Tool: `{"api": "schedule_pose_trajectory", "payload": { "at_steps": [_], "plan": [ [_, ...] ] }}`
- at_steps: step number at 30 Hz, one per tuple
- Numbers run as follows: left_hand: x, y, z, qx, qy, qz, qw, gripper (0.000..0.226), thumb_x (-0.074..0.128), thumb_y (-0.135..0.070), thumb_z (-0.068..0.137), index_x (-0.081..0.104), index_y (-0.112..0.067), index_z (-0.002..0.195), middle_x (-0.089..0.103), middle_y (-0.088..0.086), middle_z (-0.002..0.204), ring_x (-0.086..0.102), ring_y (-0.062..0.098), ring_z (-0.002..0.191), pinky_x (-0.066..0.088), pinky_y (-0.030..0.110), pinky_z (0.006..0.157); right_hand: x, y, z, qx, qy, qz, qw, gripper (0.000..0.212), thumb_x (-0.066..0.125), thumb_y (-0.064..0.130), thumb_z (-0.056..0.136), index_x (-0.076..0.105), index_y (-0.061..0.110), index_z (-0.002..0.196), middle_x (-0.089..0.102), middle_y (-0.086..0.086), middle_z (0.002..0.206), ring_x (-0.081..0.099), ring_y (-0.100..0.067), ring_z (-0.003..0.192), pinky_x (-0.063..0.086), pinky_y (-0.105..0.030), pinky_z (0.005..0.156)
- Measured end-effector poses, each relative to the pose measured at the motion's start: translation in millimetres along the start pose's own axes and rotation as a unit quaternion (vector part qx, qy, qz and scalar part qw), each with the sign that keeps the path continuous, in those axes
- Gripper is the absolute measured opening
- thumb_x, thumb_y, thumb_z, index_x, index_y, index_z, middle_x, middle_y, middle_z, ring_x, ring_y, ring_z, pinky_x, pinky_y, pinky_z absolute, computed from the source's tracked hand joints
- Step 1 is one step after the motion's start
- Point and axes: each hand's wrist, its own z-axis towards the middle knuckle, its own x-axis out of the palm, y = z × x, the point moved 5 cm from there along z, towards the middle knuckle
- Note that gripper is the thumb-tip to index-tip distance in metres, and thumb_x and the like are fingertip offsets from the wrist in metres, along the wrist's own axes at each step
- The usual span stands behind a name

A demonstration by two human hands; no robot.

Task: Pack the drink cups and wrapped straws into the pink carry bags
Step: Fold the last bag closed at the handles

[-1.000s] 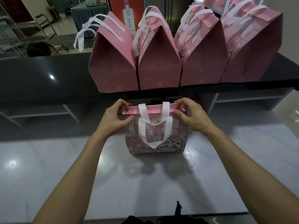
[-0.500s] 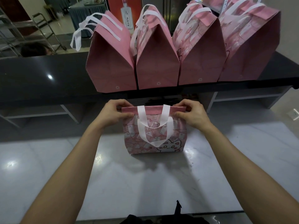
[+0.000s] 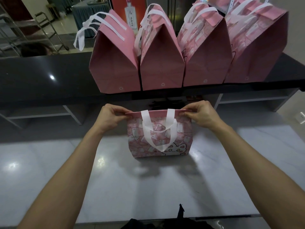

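Here, pink bag [image 3: 159,138], top closed.

Background only, nothing task-related.
Seen: white marble table [image 3: 165,187], black raised counter [image 3: 41,76] behind it, metal trolley [image 3: 49,27] far left.

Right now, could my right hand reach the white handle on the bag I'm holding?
Probably yes. The right hand pinches the bag's top edge beside the white handle, and nothing lies between them.

Pink carry bag [image 3: 159,138] upright on white table [image 3: 148,187], top edge pinched at both ends by left hand [image 3: 109,118] and right hand [image 3: 202,115]; four bags [image 3: 160,63] behind.
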Motion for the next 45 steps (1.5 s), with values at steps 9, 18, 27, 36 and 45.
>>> {"api": "schedule_pose_trajectory", "payload": {
  "at_steps": [9, 18, 27, 36, 45],
  "plan": [
    [-9, -12, -1, -0.006, 0.095, 0.059, 0.994, 0.028, 0.088, -0.021, 0.092, 0.083, -0.036, 0.116, 0.081, -0.018, 0.111, 0.073, 0.002, 0.112, 0.056, 0.034, 0.104, -16, 15, 0, 0.015, 0.089, -0.039, 0.995, 0.032, 0.077, 0.060, 0.092, 0.079, 0.044, 0.120, 0.073, 0.031, 0.107, 0.065, 0.011, 0.103, 0.047, -0.012, 0.081],
    [35, -92, 29, 0.065, 0.165, 0.228, 0.957, 0.058, 0.085, -0.064, 0.082, 0.074, -0.038, 0.132, 0.073, -0.022, 0.124, 0.067, -0.002, 0.113, 0.053, 0.024, 0.098, 16, 98, 39, -0.048, 0.180, -0.217, 0.958, 0.057, 0.088, 0.062, 0.079, 0.078, 0.033, 0.127, 0.074, 0.019, 0.120, 0.068, -0.003, 0.104, 0.058, -0.029, 0.089],
    [61, -84, 34, 0.081, 0.092, 0.308, 0.943, 0.010, 0.089, -0.048, 0.081, 0.084, -0.040, 0.083, 0.075, -0.023, 0.080, 0.070, 0.003, 0.084, 0.059, 0.034, 0.073, 41, 97, 31, -0.104, 0.138, -0.240, 0.955, 0.017, 0.085, 0.030, 0.085, 0.079, 0.023, 0.070, 0.064, 0.011, 0.061, 0.062, -0.010, 0.059, 0.056, -0.037, 0.057],
    [-8, -51, 18, 0.008, 0.176, 0.132, 0.975, 0.045, 0.066, -0.050, 0.105, 0.066, -0.036, 0.147, 0.068, -0.021, 0.138, 0.061, -0.005, 0.126, 0.050, 0.025, 0.105, -14, 48, 19, -0.018, 0.116, -0.124, 0.985, 0.080, 0.056, 0.088, 0.084, 0.068, 0.036, 0.144, 0.070, 0.018, 0.134, 0.064, -0.003, 0.118, 0.051, -0.026, 0.101],
    [-8, -35, 13, -0.009, 0.121, 0.177, 0.977, 0.037, 0.093, -0.018, 0.086, 0.083, -0.031, 0.119, 0.081, -0.021, 0.100, 0.075, -0.008, 0.094, 0.060, 0.017, 0.088, -13, 5, 13, 0.031, 0.105, -0.133, 0.985, 0.026, 0.091, 0.053, 0.082, 0.083, 0.044, 0.105, 0.079, 0.021, 0.090, 0.073, -0.001, 0.086, 0.053, -0.019, 0.068]
  ]
}}
